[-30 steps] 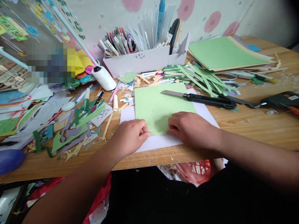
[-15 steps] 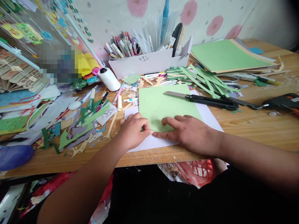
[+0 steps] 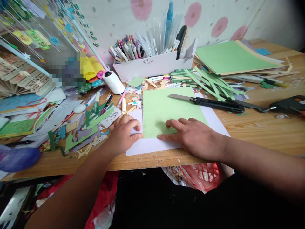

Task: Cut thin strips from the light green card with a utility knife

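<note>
A light green sheet of paper lies over white paper at the table's front. My right hand rests flat on the green sheet's near right part, fingers spread, index fingertip at its near edge. At the near left corner is my left hand, its thumb tip touching the corner and its other fingers bent, apart from the thumb. Across the sheet's far right part lies a black utility knife with its blade out, pointing left. Neither hand touches it.
Paper scraps litter the left side. A white thread spool stands before a white box of pens. Green strips lie behind the knife, a green paper stack back right, and a black-handled tool at right.
My left hand has slid left along the green sheet's near edge to its corner, away from my right hand. My right hand stays on the sheet. The view has shifted slightly.
</note>
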`<state>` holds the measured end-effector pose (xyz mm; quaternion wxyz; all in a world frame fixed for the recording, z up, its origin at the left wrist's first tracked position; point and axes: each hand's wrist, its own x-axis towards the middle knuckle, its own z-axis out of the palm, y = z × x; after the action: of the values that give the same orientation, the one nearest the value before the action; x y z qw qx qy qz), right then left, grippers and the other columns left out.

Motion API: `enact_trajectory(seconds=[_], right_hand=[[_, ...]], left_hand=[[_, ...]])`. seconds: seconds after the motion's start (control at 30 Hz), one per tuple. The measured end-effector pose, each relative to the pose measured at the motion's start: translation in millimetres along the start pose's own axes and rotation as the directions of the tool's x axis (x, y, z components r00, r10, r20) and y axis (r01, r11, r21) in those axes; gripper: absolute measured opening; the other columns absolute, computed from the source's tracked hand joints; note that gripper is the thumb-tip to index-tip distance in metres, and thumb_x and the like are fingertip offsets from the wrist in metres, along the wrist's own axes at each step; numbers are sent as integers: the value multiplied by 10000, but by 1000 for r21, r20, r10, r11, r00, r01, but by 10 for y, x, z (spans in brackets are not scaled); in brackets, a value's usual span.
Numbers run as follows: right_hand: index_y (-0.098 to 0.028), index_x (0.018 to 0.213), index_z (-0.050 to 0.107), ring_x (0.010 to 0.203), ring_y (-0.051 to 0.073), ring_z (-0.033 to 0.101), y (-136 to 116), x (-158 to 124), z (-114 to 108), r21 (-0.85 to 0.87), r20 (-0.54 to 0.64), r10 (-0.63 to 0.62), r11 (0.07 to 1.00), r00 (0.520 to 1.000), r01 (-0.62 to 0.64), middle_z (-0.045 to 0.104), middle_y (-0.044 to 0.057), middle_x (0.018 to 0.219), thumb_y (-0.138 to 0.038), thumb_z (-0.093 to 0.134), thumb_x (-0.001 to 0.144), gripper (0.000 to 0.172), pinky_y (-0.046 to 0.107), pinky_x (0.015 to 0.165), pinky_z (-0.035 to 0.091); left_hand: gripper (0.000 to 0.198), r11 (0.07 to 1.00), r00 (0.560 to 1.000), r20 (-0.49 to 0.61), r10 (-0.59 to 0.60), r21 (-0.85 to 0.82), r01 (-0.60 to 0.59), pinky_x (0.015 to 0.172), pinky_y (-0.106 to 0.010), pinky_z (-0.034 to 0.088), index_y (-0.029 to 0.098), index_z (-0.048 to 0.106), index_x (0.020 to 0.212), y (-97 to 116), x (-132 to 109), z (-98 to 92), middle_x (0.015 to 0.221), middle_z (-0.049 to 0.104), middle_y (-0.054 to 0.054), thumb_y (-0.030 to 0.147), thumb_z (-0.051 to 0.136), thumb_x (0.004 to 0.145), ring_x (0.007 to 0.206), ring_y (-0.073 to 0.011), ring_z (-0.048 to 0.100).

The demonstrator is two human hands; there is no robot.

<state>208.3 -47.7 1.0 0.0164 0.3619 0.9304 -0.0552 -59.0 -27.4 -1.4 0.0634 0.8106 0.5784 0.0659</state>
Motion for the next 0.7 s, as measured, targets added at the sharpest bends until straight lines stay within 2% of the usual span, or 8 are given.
enact_trajectory(seconds=[0.07, 0.1, 0.13, 0.2, 0.3, 0.37, 0.53, 0.7], right_hand=[[-406, 1368, 510, 923, 239, 548, 0, 3, -1, -9, -15, -8, 1000, 1000, 8, 500, 91, 1286, -164, 422, 914, 522, 366, 745, 404], [-394, 1365, 516, 922, 238, 548, -3, 5, -1, -15, -20, -10, 1000, 1000, 10, 499, 93, 1291, -164, 427, 911, 517, 363, 742, 404], [-384, 1362, 521, 923, 239, 550, -7, 8, 0, -22, -23, -12, 1000, 1000, 11, 497, 95, 1297, -168, 431, 910, 510, 361, 736, 404], [-369, 1359, 528, 921, 241, 557, -17, 13, 8, -37, -25, -9, 999, 1000, 8, 498, 99, 1300, -182, 434, 913, 493, 356, 721, 405], [-356, 1370, 521, 894, 233, 559, 7, 4, 49, -70, -58, -22, 997, 998, 18, 515, 105, 1283, -212, 434, 927, 473, 355, 715, 409], [-364, 1389, 500, 900, 235, 550, 71, -29, 92, -97, -102, -58, 994, 993, 49, 523, 99, 1287, -237, 427, 943, 470, 369, 738, 417], [-309, 1444, 448, 1027, 258, 499, 282, -192, 159, -75, -183, -164, 985, 969, 153, 489, 114, 1357, -259, 413, 963, 485, 413, 854, 428], [-360, 1445, 436, 1018, 282, 489, 228, -261, 147, -47, -185, -108, 994, 977, 101, 498, 127, 1324, -469, 372, 976, 485, 472, 854, 432]], left_hand=[[115, 997, 985, -155, 72, 1, -73, 909, -475, 399, 201, 622, 891, 97, -100, 4, 1037, 582, -59, 171, 517, 853, 1058, -261, 525], [196, 991, 962, -239, 133, 11, -134, 923, -460, 418, 188, 625, 942, 178, -167, 18, 1035, 598, -72, 118, 460, 864, 1062, -250, 538], [266, 969, 932, -273, 237, 2, -246, 938, -426, 442, 166, 622, 1022, 269, -242, 40, 1071, 612, -89, 88, 412, 879, 1087, -234, 546], [364, 913, 899, -169, 405, 20, -407, 1044, -396, 419, 111, 531, 1264, 448, -397, 104, 1293, 576, -124, 119, 395, 927, 1259, -227, 483], [529, 896, 904, -38, 426, 153, -416, 1101, -433, 389, 31, 390, 1406, 602, -566, 211, 1454, 462, -175, 324, 448, 970, 1377, -283, 384], [593, 884, 907, -7, 421, 226, -408, 1109, -445, 386, 19, 371, 1423, 615, -608, 258, 1483, 428, -182, 413, 423, 983, 1396, -297, 363], [784, 864, 901, -13, 433, 293, -411, 1085, -456, 424, 17, 444, 1387, 598, -572, 279, 1459, 454, -201, 636, 456, 906, 1365, -329, 409], [951, 866, 913, -13, 408, 322, -382, 1028, -463, 480, 27, 504, 1352, 691, -516, 247, 1387, 528, -218, 745, 597, 735, 1294, -365, 487]])
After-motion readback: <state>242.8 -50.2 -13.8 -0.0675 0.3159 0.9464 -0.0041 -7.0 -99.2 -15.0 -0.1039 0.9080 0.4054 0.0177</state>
